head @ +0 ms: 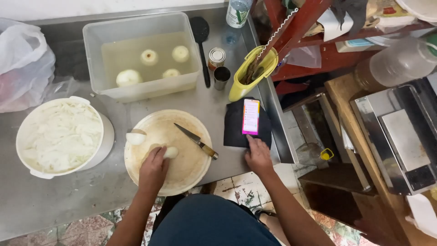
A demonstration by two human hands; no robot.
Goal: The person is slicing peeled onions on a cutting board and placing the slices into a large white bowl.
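Left hand (154, 165) cups a peeled onion (170, 152) at centre frame, pressing it onto a round board (182, 175); wet and smooth, the light, firm bulb looks slippery and is best pinned from above. Another onion piece (135, 137) sits at the board's left edge, a knife (195, 140) lying loose to the right. Right hand (258, 155), holding nothing, touches a dark cloth (234, 127) under a phone (251, 116), fingers extended.

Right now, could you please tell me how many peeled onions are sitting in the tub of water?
4 in the clear tub: onion one and onion two toward the back, onion three at front left, onion four at front middle. The water looks clear, so probably none hidden.
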